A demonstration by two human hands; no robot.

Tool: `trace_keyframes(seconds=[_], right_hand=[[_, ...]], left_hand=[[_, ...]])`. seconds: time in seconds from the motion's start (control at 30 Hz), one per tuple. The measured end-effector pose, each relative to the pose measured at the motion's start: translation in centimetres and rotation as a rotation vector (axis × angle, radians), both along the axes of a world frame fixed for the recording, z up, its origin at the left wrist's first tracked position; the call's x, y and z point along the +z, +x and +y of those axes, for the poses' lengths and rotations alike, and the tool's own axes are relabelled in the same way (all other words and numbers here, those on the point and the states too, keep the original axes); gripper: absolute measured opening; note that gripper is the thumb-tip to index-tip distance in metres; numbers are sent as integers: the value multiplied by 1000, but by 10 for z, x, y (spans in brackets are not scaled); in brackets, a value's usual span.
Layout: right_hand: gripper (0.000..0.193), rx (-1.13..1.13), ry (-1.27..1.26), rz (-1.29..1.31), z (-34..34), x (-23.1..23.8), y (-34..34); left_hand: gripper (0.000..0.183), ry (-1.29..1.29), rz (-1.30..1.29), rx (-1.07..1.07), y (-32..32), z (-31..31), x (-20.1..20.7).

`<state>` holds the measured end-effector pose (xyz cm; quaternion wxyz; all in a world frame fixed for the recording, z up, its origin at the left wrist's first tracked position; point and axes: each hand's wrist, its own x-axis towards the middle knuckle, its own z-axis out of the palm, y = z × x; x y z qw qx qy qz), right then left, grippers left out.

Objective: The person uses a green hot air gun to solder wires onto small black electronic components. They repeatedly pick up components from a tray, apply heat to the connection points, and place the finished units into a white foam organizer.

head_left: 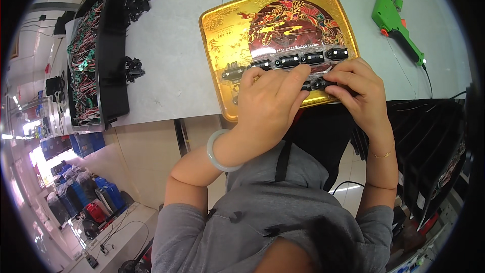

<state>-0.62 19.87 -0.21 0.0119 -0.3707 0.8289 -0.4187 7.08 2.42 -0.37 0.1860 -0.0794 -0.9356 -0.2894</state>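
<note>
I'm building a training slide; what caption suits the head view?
Right hand pinching a black housing, left hand alongside, over a decorated gold tray; green soldering gun at right.

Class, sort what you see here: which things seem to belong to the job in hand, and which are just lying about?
Likely part of the job:
golden tray
row of black parts on it
black part in the right grip

Apparently just lying about:
green gun-shaped tool, untouched
black bin of wired boards
loose black parts left of the tray
</note>
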Motion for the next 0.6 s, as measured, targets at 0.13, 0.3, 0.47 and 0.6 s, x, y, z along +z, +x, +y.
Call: trace_keyframes(seconds=[0.13, 0.3, 0.47, 0.6], right_hand=[[19, 54, 55, 70, -1, 0, -3], [30, 86, 113, 114, 3, 6, -4], [31, -361, -355, -15, 38, 7, 14], [25, -426, -539, -196, 50, -3, 24]], left_hand=[[33, -98, -21, 24, 1, 3, 0], [34, -111, -8, -9, 2, 0, 11], [27, -189, 211, 74, -23, -53, 40], [9, -419, 167, 164, -89, -116, 38]])
